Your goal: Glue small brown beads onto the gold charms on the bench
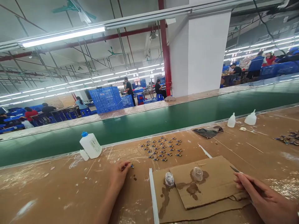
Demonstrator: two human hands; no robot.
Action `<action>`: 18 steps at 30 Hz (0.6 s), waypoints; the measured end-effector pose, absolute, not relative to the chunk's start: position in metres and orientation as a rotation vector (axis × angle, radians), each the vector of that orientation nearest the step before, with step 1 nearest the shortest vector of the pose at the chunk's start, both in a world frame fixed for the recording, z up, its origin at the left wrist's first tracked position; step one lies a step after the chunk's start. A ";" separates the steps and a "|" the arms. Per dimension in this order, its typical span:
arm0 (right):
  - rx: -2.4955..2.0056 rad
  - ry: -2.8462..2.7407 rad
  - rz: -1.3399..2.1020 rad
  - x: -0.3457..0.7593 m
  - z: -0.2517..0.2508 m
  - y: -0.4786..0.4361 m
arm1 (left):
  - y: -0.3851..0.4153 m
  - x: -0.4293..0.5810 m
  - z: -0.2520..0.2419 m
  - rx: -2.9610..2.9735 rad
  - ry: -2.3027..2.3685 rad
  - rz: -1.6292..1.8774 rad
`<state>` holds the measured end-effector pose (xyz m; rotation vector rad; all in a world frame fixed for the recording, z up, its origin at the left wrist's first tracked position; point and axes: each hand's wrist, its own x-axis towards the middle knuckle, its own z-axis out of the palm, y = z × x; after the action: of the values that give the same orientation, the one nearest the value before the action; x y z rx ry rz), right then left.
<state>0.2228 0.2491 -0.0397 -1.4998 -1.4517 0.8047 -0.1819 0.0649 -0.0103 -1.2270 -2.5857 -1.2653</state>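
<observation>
My left hand [118, 176] pinches a tiny blue-and-yellow figure [132, 166] between thumb and fingertips, just above the table. In my right hand [265, 194] is a thin tool with a dark pointed tip [234, 169], held like a pen over the right edge of the cardboard [217, 183]; its exact kind is unclear. Two small clear plastic cups stand there: one cup [197, 174] on the upper sheet amid a wet stain, the other cup [169, 179] farther left. Beyond them lies a group of several similar small figures [162, 148] in loose rows.
A white bottle with a blue cap [91, 145] stands at the left by the green conveyor belt [149, 118]. Two squeeze bottles, one narrow [231, 120] and one wide [250, 118], stand back right near a camouflage cloth [208, 132]. More small pieces [288, 137] lie far right.
</observation>
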 end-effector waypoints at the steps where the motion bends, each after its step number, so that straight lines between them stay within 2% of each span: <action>1: -1.497 -1.465 0.801 0.223 -0.041 0.250 | 0.065 -0.181 -0.011 -1.264 -2.578 -1.212; 10: -1.434 -1.492 0.761 0.227 -0.052 0.253 | 0.066 -0.174 -0.011 -1.451 -2.530 -0.829; 18: -1.364 -1.527 0.689 0.227 -0.056 0.255 | 0.055 -0.173 -0.008 -1.552 -2.467 -0.821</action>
<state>0.2275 0.2554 -0.0561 -1.3641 -1.5268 0.6888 -0.1730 0.0545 -0.0077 -1.5519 -2.4673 -0.8207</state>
